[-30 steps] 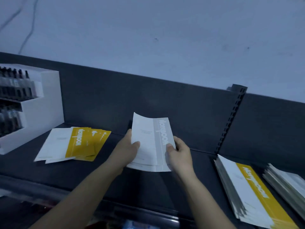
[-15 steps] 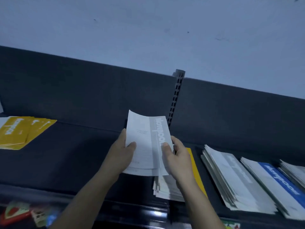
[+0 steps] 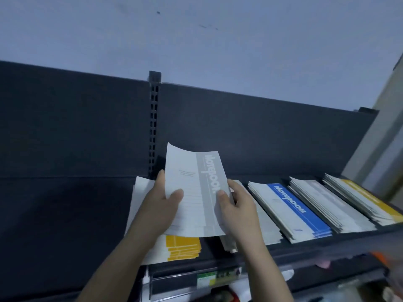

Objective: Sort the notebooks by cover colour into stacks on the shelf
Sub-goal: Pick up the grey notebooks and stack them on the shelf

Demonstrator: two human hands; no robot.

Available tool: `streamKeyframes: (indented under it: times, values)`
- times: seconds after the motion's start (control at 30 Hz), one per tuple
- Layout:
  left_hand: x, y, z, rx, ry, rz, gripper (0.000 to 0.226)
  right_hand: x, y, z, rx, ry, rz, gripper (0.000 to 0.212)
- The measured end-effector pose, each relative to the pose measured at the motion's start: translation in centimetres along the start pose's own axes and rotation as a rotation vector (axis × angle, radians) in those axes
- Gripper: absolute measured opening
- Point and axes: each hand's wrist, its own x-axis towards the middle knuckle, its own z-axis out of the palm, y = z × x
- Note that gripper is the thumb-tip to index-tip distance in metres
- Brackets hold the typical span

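Both hands hold a small bundle of grey-striped notebooks [image 3: 192, 188] tilted up above the dark shelf [image 3: 65, 214]. My left hand [image 3: 161, 205] grips its left edge with the thumb on the cover. My right hand [image 3: 235, 205] pinches the right edge. Under the bundle lies a yellow-striped stack [image 3: 181, 247]. A grey stack [image 3: 266, 223] sits just right of my right hand, partly hidden. Further right lie a blue-striped stack [image 3: 290, 210], another grey stack [image 3: 327, 203] and a yellow stack [image 3: 366, 199].
The shelf's dark back panel [image 3: 261, 131] rises behind the stacks, with a slotted upright post [image 3: 154, 127] at its middle. A price-label strip [image 3: 209, 277] runs along the shelf's front edge. A pale wall edge [image 3: 383, 131] stands at the far right.
The view has swung right along the shelf with the bundle still held in both hands. The loose yellow notebooks at the left are out of view; more stacks show at the right.
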Motion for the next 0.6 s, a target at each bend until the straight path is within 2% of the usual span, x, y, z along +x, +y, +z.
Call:
streamKeyframes:
  times: [0.17, 0.43, 0.6]
  values:
    - [0.6, 1.6, 6.7, 0.039, -0.048, 0.021, 0.052, 1.6, 2.3, -6.3, -0.036, 0.000, 0.003, 0.033]
    - [0.6, 4.7, 20.0, -0.009, -0.026, -0.018, 0.040, 5.6, 7.0, -18.4, -0.149, 0.003, -0.002, 0.023]
    - [0.7, 6.2, 27.0, -0.050, 0.047, -0.087, 0.037, 7.6, 9.8, -24.6, -0.141, -0.004, 0.018, 0.020]
